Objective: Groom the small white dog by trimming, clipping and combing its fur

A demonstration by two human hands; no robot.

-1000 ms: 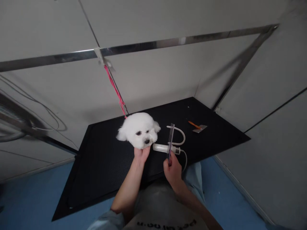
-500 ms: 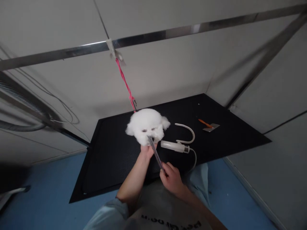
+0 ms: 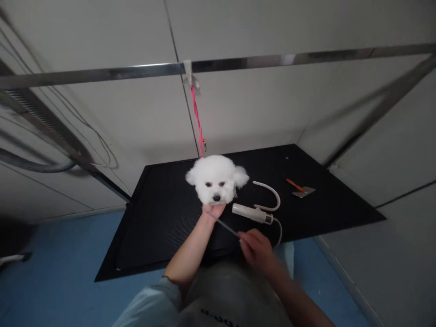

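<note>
A small white fluffy dog (image 3: pixel 216 179) stands on a black table (image 3: pixel 163 227), facing me. A pink leash (image 3: pixel 197 121) runs from it up to a metal bar. My left hand (image 3: pixel 213 210) cups the dog's chin from below, fingers closed under the muzzle. My right hand (image 3: pixel 259 249), blurred by motion, grips a thin metal comb (image 3: pixel 223 223) whose tip points left across my left wrist, just below the dog's chin.
A white clipper (image 3: pixel 251 213) with a cord and a curved white piece (image 3: pixel 270 197) lie right of the dog. A slicker brush with an orange handle (image 3: pixel 299 189) rests further right. A metal frame (image 3: pixel 238 63) spans overhead. Hoses and cables hang at left.
The comb has come down from the dog's face to below its chin, tilting flatter. My right hand moved slightly right. The dog's head lifted and its eyes show again.
</note>
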